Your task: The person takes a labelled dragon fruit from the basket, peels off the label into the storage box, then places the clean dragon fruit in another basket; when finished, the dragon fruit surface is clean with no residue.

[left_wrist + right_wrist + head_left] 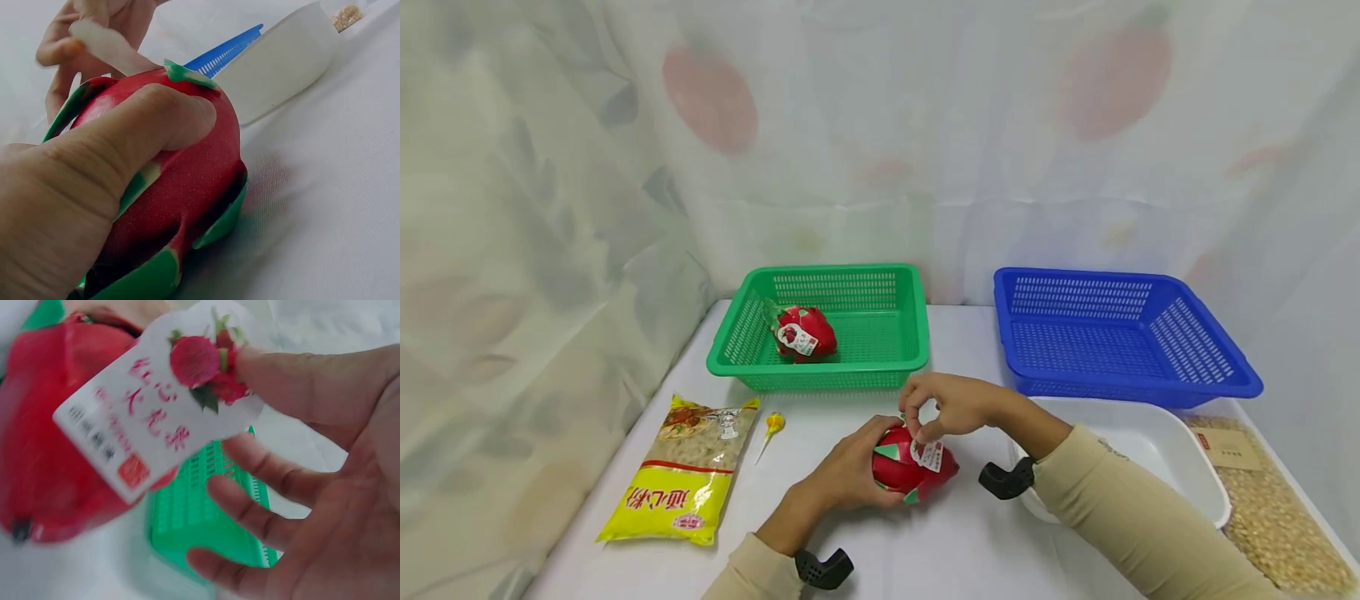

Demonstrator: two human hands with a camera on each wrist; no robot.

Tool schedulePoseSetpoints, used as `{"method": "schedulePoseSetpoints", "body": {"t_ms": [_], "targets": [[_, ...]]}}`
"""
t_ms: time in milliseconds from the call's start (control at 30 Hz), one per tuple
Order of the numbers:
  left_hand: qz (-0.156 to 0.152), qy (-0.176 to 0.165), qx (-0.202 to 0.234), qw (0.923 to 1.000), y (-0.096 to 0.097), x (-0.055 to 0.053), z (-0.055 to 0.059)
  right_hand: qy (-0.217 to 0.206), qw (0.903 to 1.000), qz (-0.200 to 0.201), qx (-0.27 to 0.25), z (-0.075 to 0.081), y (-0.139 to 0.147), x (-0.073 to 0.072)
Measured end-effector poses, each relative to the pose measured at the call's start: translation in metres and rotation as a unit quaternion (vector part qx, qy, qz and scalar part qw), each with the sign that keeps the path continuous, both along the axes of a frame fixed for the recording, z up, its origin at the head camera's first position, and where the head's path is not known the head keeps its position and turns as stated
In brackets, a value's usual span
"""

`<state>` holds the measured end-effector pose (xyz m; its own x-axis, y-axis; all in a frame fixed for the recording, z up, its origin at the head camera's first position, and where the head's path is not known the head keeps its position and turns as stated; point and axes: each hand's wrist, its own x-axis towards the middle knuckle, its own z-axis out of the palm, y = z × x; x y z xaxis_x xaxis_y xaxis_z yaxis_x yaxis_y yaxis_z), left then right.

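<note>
My left hand (pixel 848 471) grips a red dragon fruit (pixel 897 477) with green scales, low over the white table. In the left wrist view its thumb lies across the red skin (pixel 203 169). My right hand (pixel 957 404) pinches one end of a white label (pixel 147 403) between thumb and forefinger, the other fingers spread loosely. The label bears a dragon fruit picture and red characters. In the left wrist view its pinched end stands raised off the fruit, while the other end meets the skin. The left fingers under the fruit are hidden.
A green basket (pixel 820 375) at the back left holds another labelled dragon fruit (pixel 811 329). A blue basket (pixel 1135 379) overlaps a white tub (pixel 1157 467) on the right. Beside that lies a bag of grains (pixel 1270 508). A yellow-printed bag (pixel 677 483) and a lollipop (pixel 772 425) lie left.
</note>
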<state>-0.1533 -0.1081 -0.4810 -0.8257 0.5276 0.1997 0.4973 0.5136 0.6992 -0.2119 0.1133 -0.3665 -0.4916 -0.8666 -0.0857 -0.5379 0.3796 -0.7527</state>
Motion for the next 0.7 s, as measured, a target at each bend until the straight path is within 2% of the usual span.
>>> {"method": "schedulePoseSetpoints", "body": {"t_ms": [133,200,367,500,700], "targets": [[0.008,0.011,-0.006,0.9999,0.001,0.001,0.0,0.0,0.9996,-0.009,-0.027,0.0,0.016,0.003],[0.01,0.018,-0.007,0.9998,0.0,0.0,-0.001,-0.017,0.9975,-0.018,-0.066,0.003,0.023,0.004],[0.012,0.002,-0.003,0.9999,0.002,-0.001,-0.001,-0.069,0.9813,-0.054,-0.171,0.025,0.044,0.003],[0.013,-0.011,0.001,0.9999,0.001,0.0,-0.001,-0.075,0.9776,-0.099,-0.169,0.036,0.064,0.0],[0.013,-0.019,0.001,0.9997,0.0,0.001,0.001,-0.091,0.9696,-0.18,-0.139,0.039,0.096,-0.003]]}}
